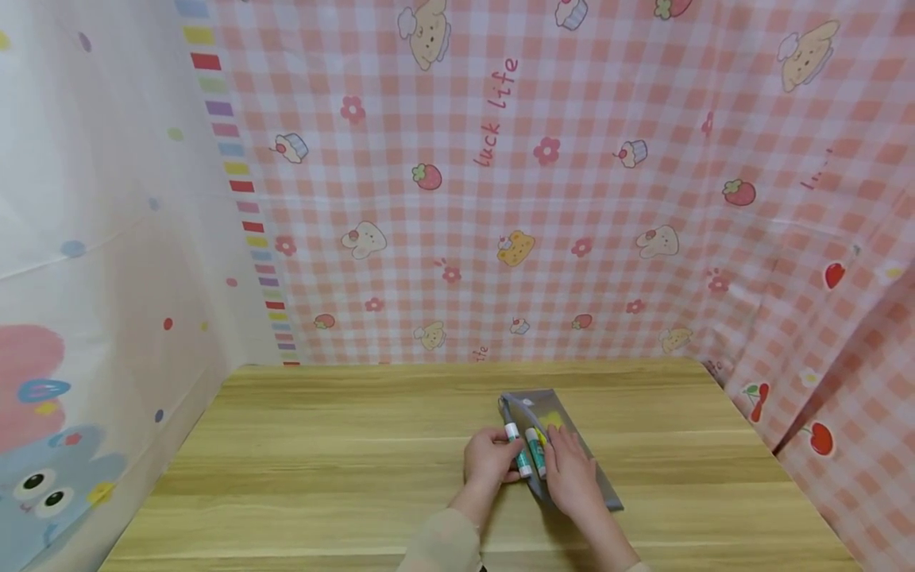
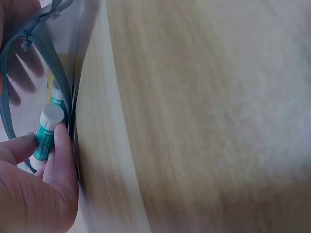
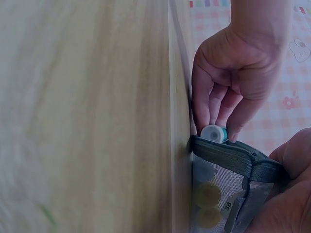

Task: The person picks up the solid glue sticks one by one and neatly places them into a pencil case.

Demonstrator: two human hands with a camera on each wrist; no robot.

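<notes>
A grey mesh zip pouch [image 1: 606,486] lies on the table with its zipped mouth parted toward the left. My left hand [image 1: 492,457] pinches a green-and-white glue stick [image 1: 523,461] between thumb and fingers at that mouth. In the left wrist view the glue stick [image 2: 44,138] is tilted, white cap up. Another glue stick [image 1: 534,453] sits inside the pouch, close beside it. My right hand [image 1: 572,473] lies over the pouch and grips its upper edge, the fingers showing through the mesh in the left wrist view. Round yellow ends [image 3: 209,195] show through the mesh.
The pouch rests on a wood-grain table [image 1: 322,477]. A pink checked cloth [image 1: 465,206] hangs behind the table and along its right side. On the left hangs a white cloth with cartoon prints [image 1: 143,238].
</notes>
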